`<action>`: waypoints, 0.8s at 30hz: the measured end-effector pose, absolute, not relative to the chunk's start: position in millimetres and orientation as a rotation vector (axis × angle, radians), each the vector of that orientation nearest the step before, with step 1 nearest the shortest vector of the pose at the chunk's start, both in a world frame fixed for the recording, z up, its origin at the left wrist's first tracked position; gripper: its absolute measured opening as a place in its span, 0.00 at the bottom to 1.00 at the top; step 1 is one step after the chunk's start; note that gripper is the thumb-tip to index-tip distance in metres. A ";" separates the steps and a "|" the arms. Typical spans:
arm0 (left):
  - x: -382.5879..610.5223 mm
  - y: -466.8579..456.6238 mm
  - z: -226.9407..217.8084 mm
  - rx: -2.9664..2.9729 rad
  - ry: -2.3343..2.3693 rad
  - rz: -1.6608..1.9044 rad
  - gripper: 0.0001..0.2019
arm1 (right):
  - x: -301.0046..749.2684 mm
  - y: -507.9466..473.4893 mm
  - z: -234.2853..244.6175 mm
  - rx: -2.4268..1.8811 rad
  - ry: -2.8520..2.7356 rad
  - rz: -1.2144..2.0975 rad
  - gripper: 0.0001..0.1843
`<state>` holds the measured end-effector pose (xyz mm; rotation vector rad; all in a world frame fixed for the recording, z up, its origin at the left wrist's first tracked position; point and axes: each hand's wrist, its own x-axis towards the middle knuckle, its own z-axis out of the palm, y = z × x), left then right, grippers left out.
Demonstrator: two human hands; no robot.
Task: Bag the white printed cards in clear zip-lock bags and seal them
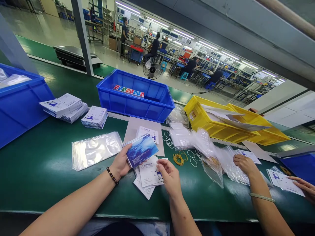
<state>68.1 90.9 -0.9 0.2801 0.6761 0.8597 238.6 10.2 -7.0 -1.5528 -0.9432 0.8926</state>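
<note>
At centre, the left hand [123, 161] clamps blue-backed booklets [144, 151] and the right hand [170, 177] pinches white leaflets [148, 173], apparently ungathered; the left-of-centre stack [94, 116] seems finished.

Spotted a black fan [152, 69] past the green bench [49, 144], plus a few people in dark clothes [155, 46] over by cluttered workstations [221, 67], under long tube lights [157, 22]. Also noticed a blue bin [135, 106] with a strip of colorful card [128, 91] inside, yellow bins [214, 127] with white sheets [236, 120] poking out, and a flat, scale-ish thing [73, 50] next to a grey post [83, 36].
</note>
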 end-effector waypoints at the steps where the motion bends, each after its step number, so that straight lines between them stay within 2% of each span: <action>1: 69.4 89.4 -3.1 0.271 0.681 0.855 0.23 | 232.4 12.7 -7.8 -1.497 -0.911 0.988 0.18; 4: 71.8 85.3 -9.2 0.293 0.659 0.817 0.23 | 221.5 19.4 -10.0 -1.396 -0.829 1.134 0.21; 7: 71.4 84.1 -10.8 0.339 0.619 0.802 0.25 | 226.4 18.7 -9.5 -1.426 -0.818 1.058 0.21; 9: 69.5 86.0 -9.3 0.339 0.613 0.823 0.26 | 236.2 11.5 -6.9 -1.484 -0.852 0.815 0.19; 13: 63.0 94.9 -6.4 0.312 0.587 0.855 0.28 | 254.1 -10.6 -0.4 -1.404 -1.158 0.101 0.08; 15: 60.8 98.7 -5.6 0.291 0.598 0.880 0.30 | 256.0 -18.5 -0.6 -1.301 -1.483 -0.084 0.13; 17: 60.7 100.2 -4.6 0.277 0.623 0.898 0.29 | 253.1 -21.9 -4.4 -1.248 -1.826 -0.058 0.17; 20: 63.7 98.6 -3.3 0.272 0.644 0.900 0.26 | 246.5 -21.1 -13.9 -1.266 -2.106 0.197 0.14; 24: 68.2 93.5 -7.2 0.231 0.708 0.861 0.23 | 243.6 -13.5 -21.2 -1.472 -1.705 0.412 0.15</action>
